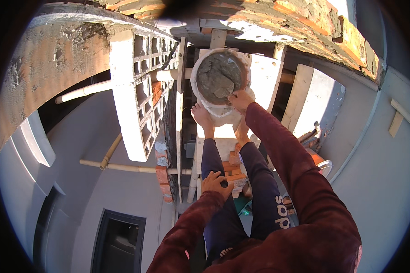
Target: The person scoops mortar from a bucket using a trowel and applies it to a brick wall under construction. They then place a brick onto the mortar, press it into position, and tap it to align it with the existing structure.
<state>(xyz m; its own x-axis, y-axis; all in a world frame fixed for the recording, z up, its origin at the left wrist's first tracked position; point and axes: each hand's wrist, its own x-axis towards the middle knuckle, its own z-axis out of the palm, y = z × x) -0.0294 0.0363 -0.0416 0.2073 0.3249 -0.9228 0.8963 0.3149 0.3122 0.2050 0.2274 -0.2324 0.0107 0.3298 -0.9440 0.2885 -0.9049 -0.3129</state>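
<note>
My right hand is closed around the handle of a trowel. The trowel's blade lies in wet grey mortar, which fills a round, pale-rimmed tub. Below, my left hand rests on my left leg with its fingers apart. A small dark round spot shows beside its thumb; I cannot tell whether that is a thing or a gap. My bare feet stand against the near side of the tub, one at its left and one partly hidden under my right arm.
I stand high on planks laid over bamboo poles. A white lattice block panel rises at left. Rough brickwork runs along the far side. Bricks are stacked below my legs. An orange bucket is at right.
</note>
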